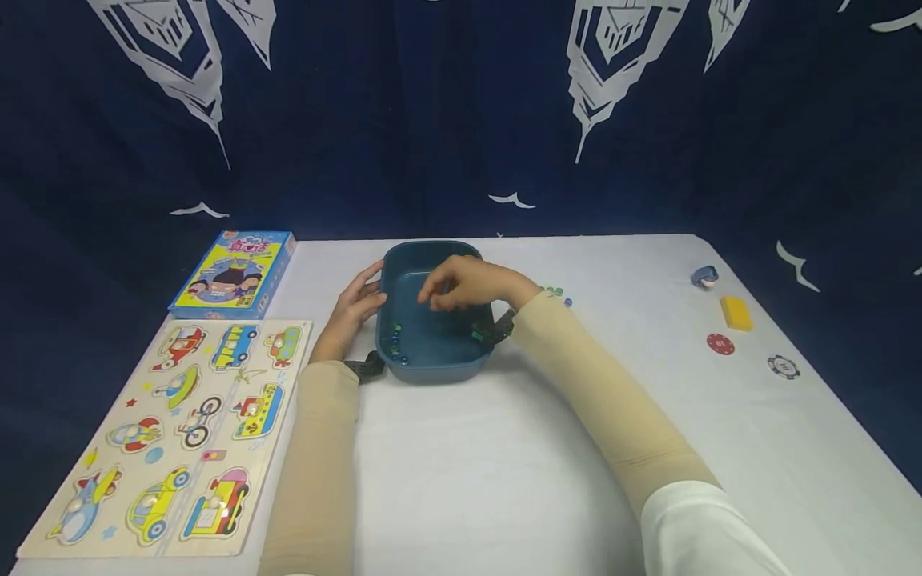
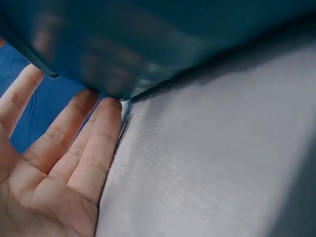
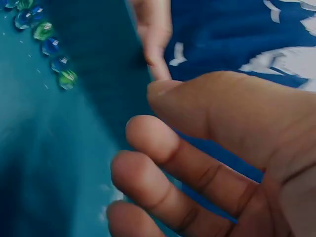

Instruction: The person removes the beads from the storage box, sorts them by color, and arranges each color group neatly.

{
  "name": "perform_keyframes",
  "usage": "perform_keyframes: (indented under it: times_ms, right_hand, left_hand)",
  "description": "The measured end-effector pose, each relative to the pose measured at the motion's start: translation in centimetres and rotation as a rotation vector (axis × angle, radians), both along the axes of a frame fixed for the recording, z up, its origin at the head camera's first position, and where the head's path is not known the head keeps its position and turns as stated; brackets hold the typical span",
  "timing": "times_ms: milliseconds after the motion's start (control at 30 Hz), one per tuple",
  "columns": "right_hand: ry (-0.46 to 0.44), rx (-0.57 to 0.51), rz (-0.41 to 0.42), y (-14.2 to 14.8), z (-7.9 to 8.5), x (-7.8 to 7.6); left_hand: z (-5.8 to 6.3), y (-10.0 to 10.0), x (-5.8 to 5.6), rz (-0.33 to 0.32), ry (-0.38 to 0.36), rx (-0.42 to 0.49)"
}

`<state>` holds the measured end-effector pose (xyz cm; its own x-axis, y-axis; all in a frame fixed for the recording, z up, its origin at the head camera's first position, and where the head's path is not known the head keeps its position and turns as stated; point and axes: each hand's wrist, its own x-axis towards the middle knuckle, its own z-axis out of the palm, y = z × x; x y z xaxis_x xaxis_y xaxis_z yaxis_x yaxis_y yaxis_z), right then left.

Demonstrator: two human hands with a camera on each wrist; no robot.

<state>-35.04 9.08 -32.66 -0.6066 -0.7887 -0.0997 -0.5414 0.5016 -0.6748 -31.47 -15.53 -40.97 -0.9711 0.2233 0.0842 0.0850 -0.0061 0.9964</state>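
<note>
The left hand [image 1: 350,314], fingers extended, touches a teal rectangular plastic bin [image 1: 435,374] on a white table [image 1: 490,480]. The right hand [image 1: 471,282] (loosely bent, visibly empty) hovers above; faceted glassy blue and green beads [image 3: 50,46] lie inside.

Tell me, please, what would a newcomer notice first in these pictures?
Probably the dark teal bin at the middle of the white table, with the left hand against its left side, the right hand over it, and small green and blue beads inside. Next comes the colourful board of vehicle pictures at the table's left. Behind everything hangs a dark blue curtain with white drawings.
</note>
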Motion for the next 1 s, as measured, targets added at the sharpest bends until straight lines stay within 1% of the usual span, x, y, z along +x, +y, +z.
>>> perform_keyframes:
  times_ms: [67, 133, 233, 333, 467, 700, 767, 867, 933, 1000]
  right_hand:
    - [-0.019, 0.035, 0.025, -1.6, -0.5, -0.5]
    - [-0.045, 0.058, 0.017, -2.8, -1.1, -1.1]
    - [-0.081, 0.080, -0.011, -4.1, -2.1, -1.8]
    - [-0.115, 0.102, -0.033, -5.1, -2.9, -2.4]
    - [-0.138, 0.129, -0.031, -6.2, -3.3, -2.4]
    - [-0.153, 0.159, -0.033, -7.0, -4.0, -2.2]
    - [-0.145, 0.170, -0.035, -6.9, -4.1, -2.3]
    - [-0.126, 0.167, -0.029, -6.6, -3.5, -2.3]
    - [-0.102, 0.144, -0.019, -6.1, -2.8, -2.4]
    - [-0.078, 0.093, -0.018, -5.1, -2.0, -2.4]
  left_hand:
    - [0.5, 0.0, 0.4, -0.005, -0.003, 0.004]
    - [0.5, 0.0, 0.4, -0.011, -0.001, 0.003]
    - [-0.3, 0.0, -0.2, -0.009, 0.000, 0.013]
    - [-1.3, -0.1, -0.9, -0.008, 0.017, 0.020]
    - [-1.8, -0.3, -1.2, -0.002, 0.047, 0.015]
    - [-1.9, -0.3, -1.3, 0.004, 0.052, -0.006]
    - [-1.9, -0.2, -1.3, 0.004, 0.050, -0.014]
    - [-1.9, -0.3, -1.2, 0.005, 0.050, -0.025]
    - [-1.8, -0.3, -1.1, 0.007, 0.047, -0.031]
    - [-1.8, -0.3, -1.1, 0.005, 0.044, -0.028]
